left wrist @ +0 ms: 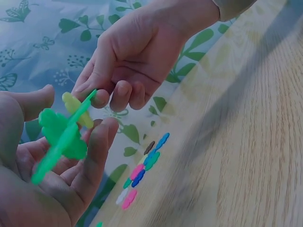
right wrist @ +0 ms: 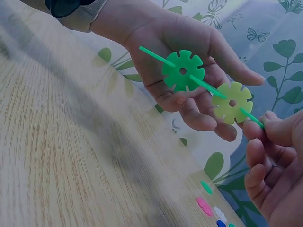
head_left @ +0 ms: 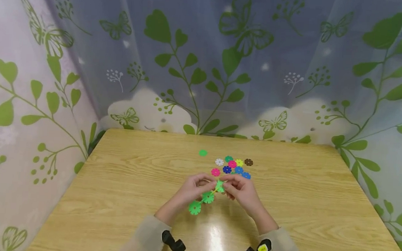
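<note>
A chain of notched plastic discs (head_left: 194, 213), green and yellow and slotted together at right angles, runs between the two hands. My right hand (head_left: 245, 192) pinches the green disc at the chain's far end between thumb and fingertips. Beside it in the right wrist view is a yellow disc (right wrist: 225, 111), and a green disc (right wrist: 171, 78) follows further along. The left hand (head_left: 192, 187) is around the chain with loosely bent fingers under it. Its thumb (left wrist: 38, 100) stands apart from the discs in the left wrist view.
Several loose discs lie on the wooden table (head_left: 131, 175) beyond the hands, among them a pink disc (head_left: 215, 172), a white disc (head_left: 219, 162) and a brown disc (head_left: 249, 162). A single green disc (head_left: 203, 153) lies farther left. Leaf-patterned curtains (head_left: 188, 101) hang behind the table.
</note>
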`<state>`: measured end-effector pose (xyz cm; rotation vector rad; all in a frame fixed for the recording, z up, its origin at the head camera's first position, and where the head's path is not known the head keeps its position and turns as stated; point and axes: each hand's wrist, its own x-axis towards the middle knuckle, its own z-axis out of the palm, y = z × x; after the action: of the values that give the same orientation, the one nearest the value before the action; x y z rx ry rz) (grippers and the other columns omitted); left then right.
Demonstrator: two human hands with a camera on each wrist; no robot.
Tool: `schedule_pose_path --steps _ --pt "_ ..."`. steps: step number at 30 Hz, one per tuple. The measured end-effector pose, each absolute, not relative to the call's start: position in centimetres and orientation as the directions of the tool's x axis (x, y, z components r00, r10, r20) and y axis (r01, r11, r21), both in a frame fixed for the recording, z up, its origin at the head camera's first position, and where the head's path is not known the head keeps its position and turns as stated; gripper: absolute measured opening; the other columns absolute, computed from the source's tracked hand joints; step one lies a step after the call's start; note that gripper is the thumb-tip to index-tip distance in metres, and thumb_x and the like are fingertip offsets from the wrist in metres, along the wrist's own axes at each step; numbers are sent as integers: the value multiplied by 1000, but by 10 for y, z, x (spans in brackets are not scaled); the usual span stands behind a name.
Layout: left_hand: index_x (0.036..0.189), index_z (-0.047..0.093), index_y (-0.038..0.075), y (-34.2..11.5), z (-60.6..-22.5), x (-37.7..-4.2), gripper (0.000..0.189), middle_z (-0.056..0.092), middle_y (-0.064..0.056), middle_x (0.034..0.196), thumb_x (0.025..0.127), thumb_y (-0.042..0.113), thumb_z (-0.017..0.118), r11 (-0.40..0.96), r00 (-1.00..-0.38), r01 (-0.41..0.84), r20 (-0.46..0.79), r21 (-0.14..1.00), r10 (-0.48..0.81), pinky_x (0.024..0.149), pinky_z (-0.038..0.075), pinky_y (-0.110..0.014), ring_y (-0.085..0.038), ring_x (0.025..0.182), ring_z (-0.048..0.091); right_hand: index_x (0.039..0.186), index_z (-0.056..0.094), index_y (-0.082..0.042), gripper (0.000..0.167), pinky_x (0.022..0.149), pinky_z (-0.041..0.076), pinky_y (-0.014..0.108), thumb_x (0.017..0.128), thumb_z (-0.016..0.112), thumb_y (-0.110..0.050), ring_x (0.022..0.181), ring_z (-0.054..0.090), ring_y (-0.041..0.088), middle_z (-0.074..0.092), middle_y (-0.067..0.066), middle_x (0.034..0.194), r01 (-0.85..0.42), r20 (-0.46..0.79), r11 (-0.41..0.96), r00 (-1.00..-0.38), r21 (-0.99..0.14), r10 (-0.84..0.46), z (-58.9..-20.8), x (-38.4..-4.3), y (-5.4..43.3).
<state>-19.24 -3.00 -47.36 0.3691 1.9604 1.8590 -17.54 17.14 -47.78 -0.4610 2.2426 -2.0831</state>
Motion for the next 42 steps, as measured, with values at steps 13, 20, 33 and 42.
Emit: schedule_pose_path --steps 13,20,33,42 --pt "123 55 7 -26 -473 -190 42 62 -21 102 87 26 68 -18 -843 -129 -100 991 528 64 56 -53 -44 84 63 111 61 1 23 46 41 22 91 61 -9 54 47 12 59 19 72 -171 152 61 -958 -983 -241 -478 -175 169" --pt "123 56 9 -25 -475 -190 42 61 -18 100 85 22 70 -31 -837 -140 -102 990 537 64 55 -56 -44 84 63 112 59 4 23 48 43 21 91 59 -5 55 49 13 58 31 78 -126 107 74 -970 -989 -216 -476 -176 174" --pt "125 51 3 -27 -477 -190 50 58 -31 104 85 28 69 -38 -870 -115 -82 993 486 60 56 -54 -48 84 61 110 57 10 28 45 42 20 93 58 -12 52 50 12 62 18 73 -37 37 140 -999 -989 1 -494 -193 207" --pt "124 50 -1 -27 -478 -190 46 61 -21 97 88 21 67 -69 -879 -119 -73 990 471 51 57 -41 -32 75 66 113 59 6 26 47 49 24 94 56 -12 55 54 14 59 25 93 67 -39 217 -990 -974 133 -509 -206 226"
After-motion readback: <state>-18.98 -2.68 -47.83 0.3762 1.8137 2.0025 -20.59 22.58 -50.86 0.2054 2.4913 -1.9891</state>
